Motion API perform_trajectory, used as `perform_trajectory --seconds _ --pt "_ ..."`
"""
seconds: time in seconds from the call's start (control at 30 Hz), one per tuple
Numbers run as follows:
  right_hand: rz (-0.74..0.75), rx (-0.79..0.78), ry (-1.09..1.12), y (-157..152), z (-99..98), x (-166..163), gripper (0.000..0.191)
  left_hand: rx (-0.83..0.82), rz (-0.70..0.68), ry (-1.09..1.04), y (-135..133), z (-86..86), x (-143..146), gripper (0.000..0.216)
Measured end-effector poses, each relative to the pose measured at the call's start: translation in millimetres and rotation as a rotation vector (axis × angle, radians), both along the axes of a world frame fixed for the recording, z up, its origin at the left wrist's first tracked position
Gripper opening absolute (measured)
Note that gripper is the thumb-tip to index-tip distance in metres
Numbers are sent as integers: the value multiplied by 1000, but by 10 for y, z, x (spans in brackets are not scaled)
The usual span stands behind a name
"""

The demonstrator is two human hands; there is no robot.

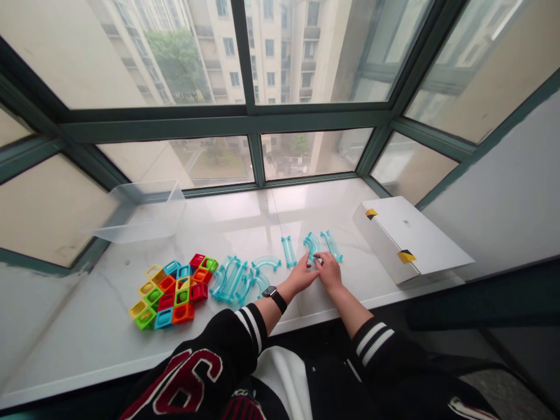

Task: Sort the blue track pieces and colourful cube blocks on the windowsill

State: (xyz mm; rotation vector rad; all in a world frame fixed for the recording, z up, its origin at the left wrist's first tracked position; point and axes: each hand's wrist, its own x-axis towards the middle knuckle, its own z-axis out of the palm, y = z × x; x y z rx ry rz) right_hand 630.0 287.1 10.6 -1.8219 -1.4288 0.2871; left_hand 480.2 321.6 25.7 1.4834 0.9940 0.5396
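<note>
My left hand (303, 273) and my right hand (329, 270) meet on the white sill, fingers pressed together on a curved clear-blue track piece (311, 244). Beside it lie a straight track piece (288, 251) to the left and another straight track piece (332, 245) to the right. A loose heap of blue track pieces (238, 277) sits left of my left wrist, which wears a black watch. Further left is a cluster of colourful square frames (172, 290) in red, orange, green, yellow and blue.
An empty clear plastic tub (142, 211) stands at the back left of the white sill (236, 221). A white cardboard box (406, 238) with yellow tape lies at the right. Window glass rises directly behind the sill.
</note>
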Motion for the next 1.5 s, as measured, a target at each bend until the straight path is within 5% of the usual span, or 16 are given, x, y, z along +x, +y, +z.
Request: perform_trajectory --seconds 1.5 --pt "-30 62 3 12 -253 -42 42 10 35 73 -15 111 -4 89"
